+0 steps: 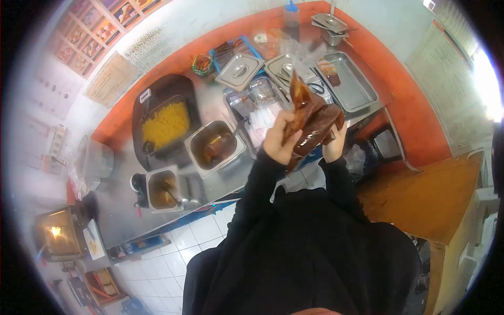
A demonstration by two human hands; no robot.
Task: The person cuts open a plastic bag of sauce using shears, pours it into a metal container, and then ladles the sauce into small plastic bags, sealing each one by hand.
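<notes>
Between my two hands, above the counter's front edge, is a glossy plastic bag of dark brown sauce (314, 128). My left hand (281, 137) grips its left side, fingers closed on the plastic. On the bag's right side, my right hand (335, 143) holds it from below, partly covered by the bag. The bag's twisted upper end points up and away from me. Behind it lie metal pan lids (240, 72) and a metal pan holding clear plastic containers (261, 90). To the right is a shallow metal tray (357, 86) with a small brown sauce packet (329, 72) at its left end.
Left along the steel counter (118, 202) stand a black tub of yellow rice (167, 126), a pan of brown sauce with a ladle (214, 147), and a smaller pan of broth (164, 190). A wooden cabinet (415, 197) is at my right. A lit glass case (58, 231) sits far left.
</notes>
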